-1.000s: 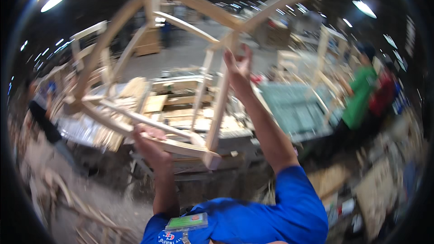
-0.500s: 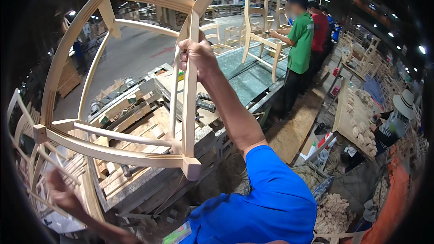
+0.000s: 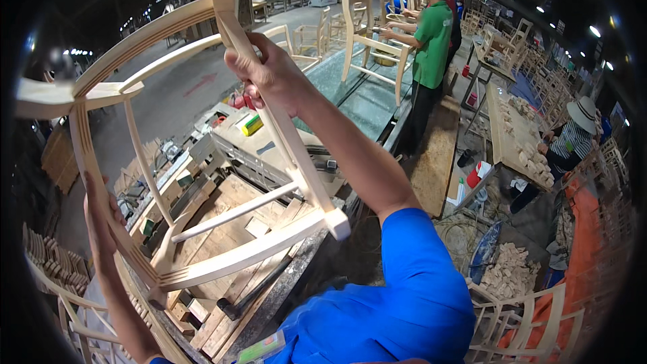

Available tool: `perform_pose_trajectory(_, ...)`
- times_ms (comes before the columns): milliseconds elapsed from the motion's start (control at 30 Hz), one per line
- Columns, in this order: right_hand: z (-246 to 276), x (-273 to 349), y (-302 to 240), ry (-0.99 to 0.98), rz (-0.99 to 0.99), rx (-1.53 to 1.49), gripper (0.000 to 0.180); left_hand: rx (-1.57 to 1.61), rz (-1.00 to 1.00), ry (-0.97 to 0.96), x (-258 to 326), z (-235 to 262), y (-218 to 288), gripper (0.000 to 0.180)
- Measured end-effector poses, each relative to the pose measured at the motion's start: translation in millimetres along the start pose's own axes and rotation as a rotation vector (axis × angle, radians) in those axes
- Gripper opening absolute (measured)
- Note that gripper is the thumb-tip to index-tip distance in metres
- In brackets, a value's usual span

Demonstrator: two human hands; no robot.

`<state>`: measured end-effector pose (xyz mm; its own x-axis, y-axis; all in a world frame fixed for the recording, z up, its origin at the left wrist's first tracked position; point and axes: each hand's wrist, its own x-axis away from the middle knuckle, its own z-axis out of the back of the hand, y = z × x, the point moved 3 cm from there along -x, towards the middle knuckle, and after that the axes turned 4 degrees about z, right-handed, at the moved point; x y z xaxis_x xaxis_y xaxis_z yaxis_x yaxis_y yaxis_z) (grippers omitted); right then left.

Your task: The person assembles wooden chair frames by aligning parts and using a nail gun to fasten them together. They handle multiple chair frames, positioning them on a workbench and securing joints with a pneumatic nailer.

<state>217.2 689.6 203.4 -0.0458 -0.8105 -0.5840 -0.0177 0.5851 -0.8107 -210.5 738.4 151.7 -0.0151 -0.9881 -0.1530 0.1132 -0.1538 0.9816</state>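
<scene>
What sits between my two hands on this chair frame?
In the head view, only the chair frame itself: the right hand grips one leg, the left hand the opposite leg, joined by two bare rails.

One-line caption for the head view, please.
Both hands, left hand and right hand, hold an unfinished wooden chair frame aloft above a cluttered workbench in a furniture workshop.

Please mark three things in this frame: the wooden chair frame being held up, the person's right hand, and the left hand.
wooden chair frame (image 3: 236,256), head view, on the lower curved rail.
right hand (image 3: 266,71), head view, on the back of the hand gripping the leg.
left hand (image 3: 100,219), head view, on the palm against the frame's left side.
</scene>
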Motion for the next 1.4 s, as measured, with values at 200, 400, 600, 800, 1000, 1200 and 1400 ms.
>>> perform_pose_trajectory(200, -30.1, -76.1, 70.1, -0.175, -0.109, 0.111, 0.058, 0.236, 0.131, 0.265, -17.4, 12.5, -78.3, 0.064)
perform_pose_trajectory(400, -82.6, -129.9, 163.6, -0.337, -0.177, -0.043, 0.057, 0.165, 0.182, 0.471, -18.8, 49.0, -125.8, 0.064)
perform_pose_trajectory(600, -104.0, -137.0, 285.3, -0.289, -0.482, -0.166, 0.043, 0.162, 0.326, 0.516, -21.3, 58.4, -191.6, 0.062)
perform_pose_trajectory(800, -145.4, -132.3, 315.9, -0.403, -0.463, -0.052, 0.049, 0.136, 0.381, 0.545, -17.4, 61.9, -197.4, 0.062)
perform_pose_trajectory(1000, -156.7, -127.8, 343.4, -0.393, -0.549, 0.041, 0.048, 0.138, 0.475, 0.498, -35.5, 70.7, -235.8, 0.061)
perform_pose_trajectory(1200, -157.6, -114.6, 386.8, -0.342, -0.678, 0.034, 0.04, 0.133, 0.53, 0.456, -48.1, 70.3, -261.3, 0.05)
perform_pose_trajectory(1400, -159.1, -117.4, 428.8, -0.381, -0.693, 0.106, 0.027, 0.005, 0.554, 0.364, -66.1, 73.5, -273.1, 0.028)
